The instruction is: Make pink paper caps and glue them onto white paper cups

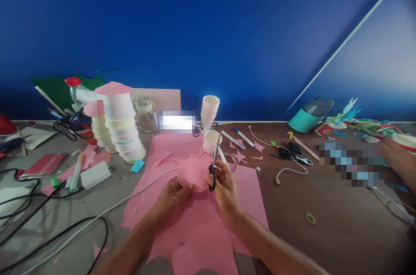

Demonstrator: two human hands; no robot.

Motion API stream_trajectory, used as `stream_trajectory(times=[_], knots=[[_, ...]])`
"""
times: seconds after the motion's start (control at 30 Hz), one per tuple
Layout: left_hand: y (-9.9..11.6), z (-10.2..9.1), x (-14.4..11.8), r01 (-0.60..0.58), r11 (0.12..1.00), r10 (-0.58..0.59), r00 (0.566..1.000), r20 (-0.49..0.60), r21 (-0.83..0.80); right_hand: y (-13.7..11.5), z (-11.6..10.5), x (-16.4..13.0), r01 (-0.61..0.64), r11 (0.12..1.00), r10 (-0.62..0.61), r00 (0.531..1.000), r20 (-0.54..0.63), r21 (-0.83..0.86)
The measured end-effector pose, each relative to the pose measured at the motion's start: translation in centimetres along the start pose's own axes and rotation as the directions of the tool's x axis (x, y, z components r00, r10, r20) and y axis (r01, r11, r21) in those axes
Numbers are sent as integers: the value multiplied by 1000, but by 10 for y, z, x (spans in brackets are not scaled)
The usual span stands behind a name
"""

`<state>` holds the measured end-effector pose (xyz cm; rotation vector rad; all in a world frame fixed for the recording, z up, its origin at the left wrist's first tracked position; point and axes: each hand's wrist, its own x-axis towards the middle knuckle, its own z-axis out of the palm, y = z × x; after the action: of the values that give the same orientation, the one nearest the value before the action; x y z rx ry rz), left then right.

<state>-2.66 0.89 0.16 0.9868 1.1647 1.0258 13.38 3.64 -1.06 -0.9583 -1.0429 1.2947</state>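
Note:
A round pink paper disc (pixel 194 174) is held up above pink sheets (pixel 201 227) on the table. My left hand (pixel 177 194) pinches its lower left edge, thumb on top. In my right hand (pixel 225 186) is a pair of scissors (pixel 212 171) with dark handles, blades pointing up and away. The fingertips of that hand are close to the disc's right edge; whether they also grip it I cannot tell. Just beyond the disc stands a white paper cup (pixel 212 140). Behind that is a stack of white cups (pixel 209 110).
Left, pink-topped cup towers (pixel 121 125) stand by a glass jar (pixel 145 114). A white cable (pixel 123 200) crosses the pink sheets. Markers (pixel 244 137), paper scraps and a tape roll (pixel 232 162) lie ahead. A teal flask (pixel 305 119) and another person's hand (pixel 398 160) are at right.

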Motion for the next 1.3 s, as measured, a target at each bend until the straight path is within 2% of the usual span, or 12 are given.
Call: stream_trajectory(times=[0.13, 0.23, 0.37, 0.47, 0.63, 0.77, 0.97, 1.3], knots=[[-1, -4, 1, -13, 988, 6, 999, -44, -154, 0, 4, -5, -86, 996, 86, 996, 13, 23], [-1, -6, 2, -31, 979, 19, 998, -62, -200, 1, 5, -6, -89, 996, 90, 996, 28, -16], [3, -4, 3, -69, 970, 36, 989, -141, -234, -8, 1, -9, -53, 998, 53, 999, 4, -43], [8, -5, 3, -100, 975, 56, 976, -212, -200, -17, -6, -11, -37, 996, 43, 996, 77, -82], [10, -16, 7, -197, 966, 135, 937, -323, -168, -19, -18, -13, -102, 979, 137, 971, 197, -177], [7, -24, 13, -289, 945, 208, 894, -396, -156, -19, -17, -17, -95, 942, 193, 938, 287, -321], [4, -29, 19, -320, 933, 225, 878, -421, -168, -30, -6, -25, -100, 879, 308, 865, 396, -466], [-1, -28, 21, -332, 926, 234, 879, -415, -182, -11, -8, -27, -76, 867, 307, 859, 409, -493]])
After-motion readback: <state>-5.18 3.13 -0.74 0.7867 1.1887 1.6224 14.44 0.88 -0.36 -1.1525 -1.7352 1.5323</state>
